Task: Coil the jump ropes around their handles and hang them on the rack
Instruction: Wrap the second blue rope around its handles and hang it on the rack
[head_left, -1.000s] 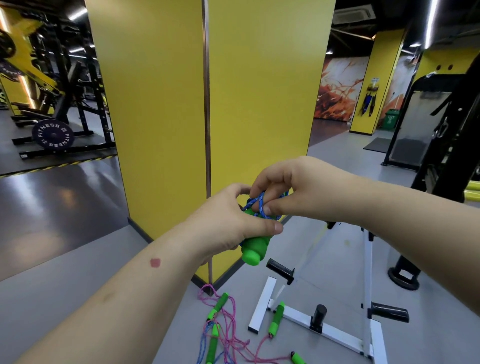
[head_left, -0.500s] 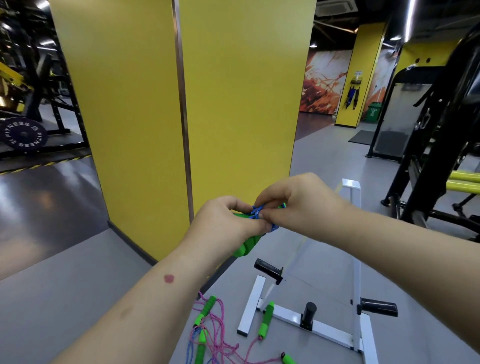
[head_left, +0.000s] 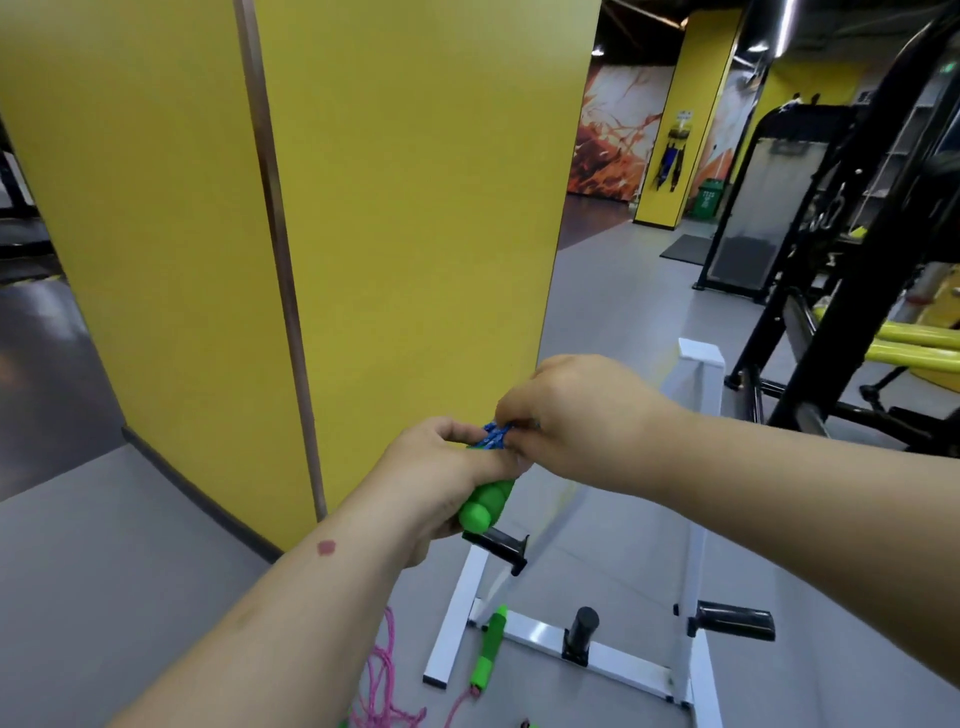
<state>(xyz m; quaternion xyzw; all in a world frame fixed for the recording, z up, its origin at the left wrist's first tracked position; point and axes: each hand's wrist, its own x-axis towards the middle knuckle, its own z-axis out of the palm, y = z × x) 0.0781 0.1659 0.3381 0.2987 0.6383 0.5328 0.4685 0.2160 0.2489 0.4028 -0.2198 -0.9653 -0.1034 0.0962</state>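
Note:
My left hand (head_left: 441, 475) grips the green handles (head_left: 483, 506) of a jump rope, their rounded ends poking out below the fist. Blue rope (head_left: 493, 435) is wound around the handles' upper part, and my right hand (head_left: 566, 410) pinches that rope at the top of the bundle. Both hands are held in front of the yellow pillar, above the white rack (head_left: 693, 499) with its black pegs (head_left: 501, 545). On the floor lies a pink rope (head_left: 387, 680) with a green handle (head_left: 491, 649) resting against the rack's base bar.
A wide yellow pillar (head_left: 363, 234) stands directly ahead. Black gym machines (head_left: 852, 270) with yellow bars fill the right side. Grey floor (head_left: 104, 571) stretches to the left and beyond the rack.
The view has turned right and tilted down, so the rack looms larger. Both hands stay together on the blue rope bundle, and the right hand's fingers have shifted on the rope.

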